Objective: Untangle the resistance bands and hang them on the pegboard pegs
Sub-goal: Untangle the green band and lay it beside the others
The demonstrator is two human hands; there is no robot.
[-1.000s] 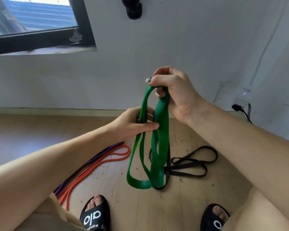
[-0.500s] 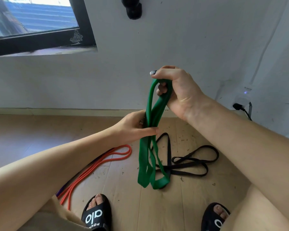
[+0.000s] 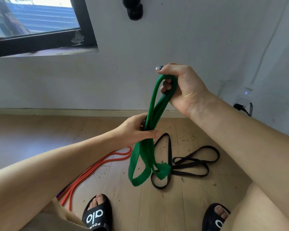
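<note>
The green band (image 3: 147, 130) has bunched narrower; its lower loops now hang higher, splayed apart.

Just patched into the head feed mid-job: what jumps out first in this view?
The green band dominates the centre, its top loop gripped by the right hand and its strands gripped lower down by the left hand, folded loops dangling above the floor. On the wooden floor behind it lies a black band in loose loops, with an orange band stretched out to the left.
</note>
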